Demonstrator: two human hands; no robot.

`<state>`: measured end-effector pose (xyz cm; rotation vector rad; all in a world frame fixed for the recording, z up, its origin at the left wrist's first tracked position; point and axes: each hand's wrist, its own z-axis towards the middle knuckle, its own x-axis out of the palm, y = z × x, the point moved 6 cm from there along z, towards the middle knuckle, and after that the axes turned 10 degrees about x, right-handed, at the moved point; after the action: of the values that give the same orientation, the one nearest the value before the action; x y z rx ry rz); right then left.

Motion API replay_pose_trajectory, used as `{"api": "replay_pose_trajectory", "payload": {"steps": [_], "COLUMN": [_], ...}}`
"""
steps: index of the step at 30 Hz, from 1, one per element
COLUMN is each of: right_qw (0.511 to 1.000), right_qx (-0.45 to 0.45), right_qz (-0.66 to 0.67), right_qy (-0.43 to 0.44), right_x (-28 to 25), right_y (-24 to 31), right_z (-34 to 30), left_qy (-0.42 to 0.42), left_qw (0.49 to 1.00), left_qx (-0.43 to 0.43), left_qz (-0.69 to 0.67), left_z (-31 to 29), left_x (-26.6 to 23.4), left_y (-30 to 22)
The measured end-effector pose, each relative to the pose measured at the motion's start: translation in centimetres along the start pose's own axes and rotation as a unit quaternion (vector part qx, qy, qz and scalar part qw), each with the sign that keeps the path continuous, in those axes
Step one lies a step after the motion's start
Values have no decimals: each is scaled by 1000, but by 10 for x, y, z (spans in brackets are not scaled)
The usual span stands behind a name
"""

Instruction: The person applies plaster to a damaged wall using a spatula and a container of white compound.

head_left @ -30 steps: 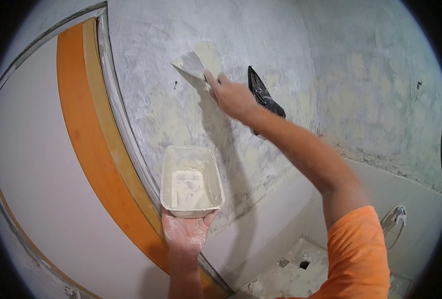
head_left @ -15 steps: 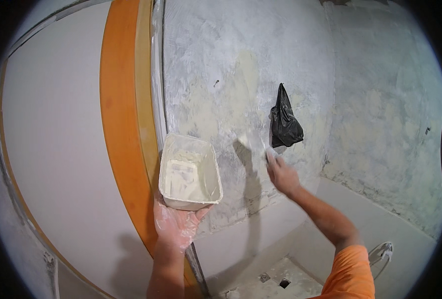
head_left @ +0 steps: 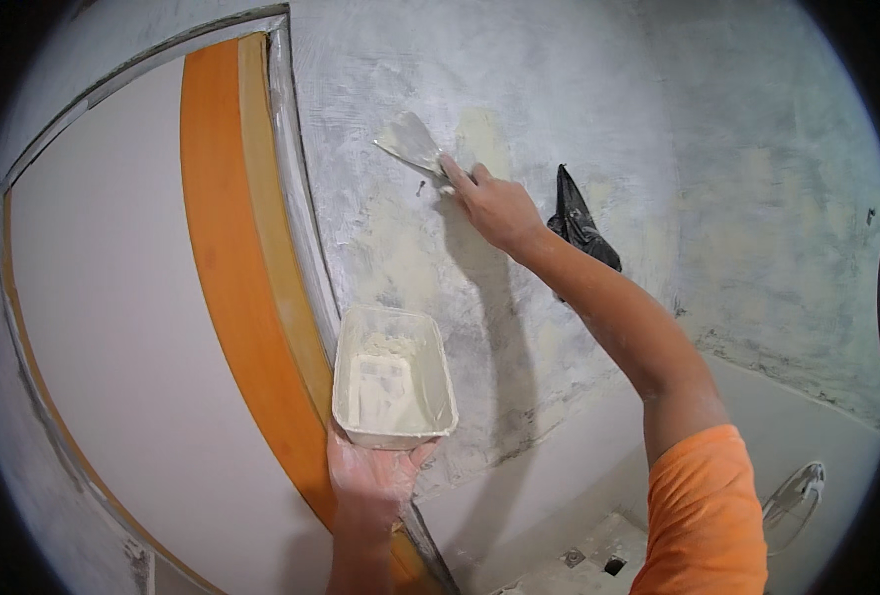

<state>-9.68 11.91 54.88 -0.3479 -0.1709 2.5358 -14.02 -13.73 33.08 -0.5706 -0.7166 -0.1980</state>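
Note:
My left hand [head_left: 378, 471], smeared with white, holds up a rectangular plastic tub [head_left: 444, 397] from below. Pale cream filler coats the tub's inside and floor. My right hand [head_left: 494, 205] is closed round the handle of a putty knife [head_left: 412, 141], most of which is hidden by the fingers. The wide blade lies against or very close to the grey wall [head_left: 360, 59], just above a small dark fixing [head_left: 421, 188]. Cream filler patches [head_left: 484, 134] show on the wall around the knife and below it.
A black plastic bag [head_left: 581, 233] hangs on the wall, partly behind my right forearm. At left stands a white door panel [head_left: 113, 297] with an orange and tan edge [head_left: 212, 198]. Below are a pale lower wall [head_left: 549, 446], drain openings [head_left: 613, 566] and a white looped fitting [head_left: 807, 486].
My right hand has gone up and left with the putty knife, from beside the bag to above the small fixing. The tub sits lower and slightly further right in view, which has also shifted.

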Motion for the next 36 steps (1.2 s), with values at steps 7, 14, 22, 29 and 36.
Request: {"api": "replay_pose_trajectory", "payload": {"steps": [7, 14, 22, 29, 36], "right_qw": [994, 983, 992, 974, 944], "right_qx": [60, 46, 118, 220, 256], "right_qz": [-27, -42, -1, 23, 79], "right_qy": [82, 171, 44, 48, 192], "right_x": [47, -14, -45, 27, 61], "right_y": [-57, -60, -67, -58, -15], "right_z": [-175, -240, -51, -36, -263], "left_qy": [3, 16, 33, -65, -27], "left_qw": [991, 1000, 999, 996, 996], "left_qx": [76, 14, -23, -30, -60], "left_qz": [108, -10, -1, 45, -61], "left_z": [-2, 1, 5, 11, 14], "left_x": [-18, -9, 5, -19, -19], "left_y": [-33, -28, -1, 24, 34]}}
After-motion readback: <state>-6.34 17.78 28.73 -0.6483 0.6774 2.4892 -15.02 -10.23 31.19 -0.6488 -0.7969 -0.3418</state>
